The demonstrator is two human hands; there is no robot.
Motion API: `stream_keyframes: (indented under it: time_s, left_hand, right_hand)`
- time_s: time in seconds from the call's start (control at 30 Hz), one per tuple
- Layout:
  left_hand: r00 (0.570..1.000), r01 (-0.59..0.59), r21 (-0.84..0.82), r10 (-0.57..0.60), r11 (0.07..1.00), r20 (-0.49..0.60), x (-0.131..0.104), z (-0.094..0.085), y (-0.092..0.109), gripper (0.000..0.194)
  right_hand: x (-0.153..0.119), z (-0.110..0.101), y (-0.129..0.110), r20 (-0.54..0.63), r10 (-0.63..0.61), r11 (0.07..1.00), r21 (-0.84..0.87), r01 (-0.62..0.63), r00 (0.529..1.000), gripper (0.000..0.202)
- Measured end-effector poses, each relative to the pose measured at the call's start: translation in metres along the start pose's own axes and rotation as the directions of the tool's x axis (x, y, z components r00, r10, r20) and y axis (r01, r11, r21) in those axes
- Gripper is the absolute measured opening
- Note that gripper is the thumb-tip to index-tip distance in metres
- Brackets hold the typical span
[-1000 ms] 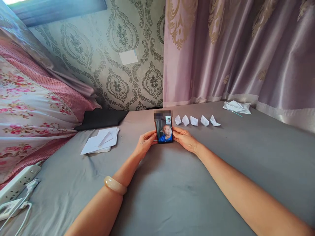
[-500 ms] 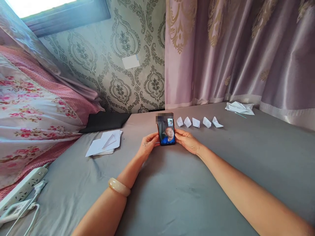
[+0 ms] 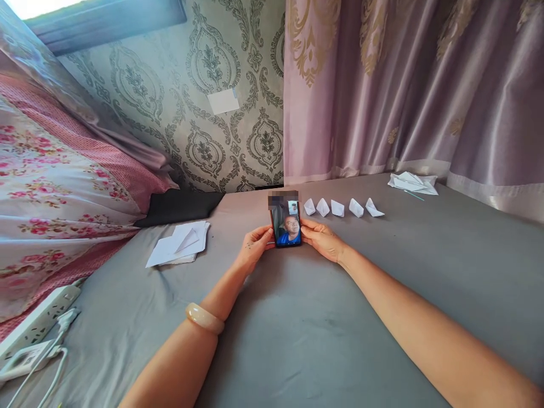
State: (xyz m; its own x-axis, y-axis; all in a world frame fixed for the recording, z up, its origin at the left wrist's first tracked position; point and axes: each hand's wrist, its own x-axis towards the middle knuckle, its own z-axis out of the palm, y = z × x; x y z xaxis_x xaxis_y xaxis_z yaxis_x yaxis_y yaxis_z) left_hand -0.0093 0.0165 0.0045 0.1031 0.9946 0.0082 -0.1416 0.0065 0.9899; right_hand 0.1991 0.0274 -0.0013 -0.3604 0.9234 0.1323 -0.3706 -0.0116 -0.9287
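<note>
A dark smartphone [image 3: 286, 220] stands nearly upright between my two hands, its lit screen facing me. On the screen is a video call with a person in blue and a small inset picture at the upper right. My left hand [image 3: 255, 246], with a pale bangle [image 3: 204, 318] on its forearm, grips the phone's left edge. Gripping the right edge, my right hand [image 3: 325, 240] has its thumb at the front; the fingers behind the phone are hidden. Several folded white paper shapes [image 3: 337, 208] stand in a row just right of the phone.
White paper sheets [image 3: 172, 249] lie at the left, near a black cloth [image 3: 181, 207]. More folded paper [image 3: 412, 183] lies at the far right beside a thin green stick [image 3: 413, 195]. A power strip [image 3: 40, 320] with plugged cables sits at the left edge of the grey sheet [image 3: 331, 334].
The whole view has shifted slightly, so everything sits a little higher in the picture. Both hands keep the same hold on the phone.
</note>
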Motion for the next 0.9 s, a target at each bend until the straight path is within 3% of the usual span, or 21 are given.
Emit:
stream_keyframes:
  time_s: [0.9]
  left_hand:
    - [1.0,-0.002,-0.012,0.003,1.0,0.016,-0.0017,0.0003,0.0003,0.047]
  right_hand:
    - [0.0013,-0.0037,0.0036,-0.016,0.003,1.0,-0.001,-0.003,1.0,0.042]
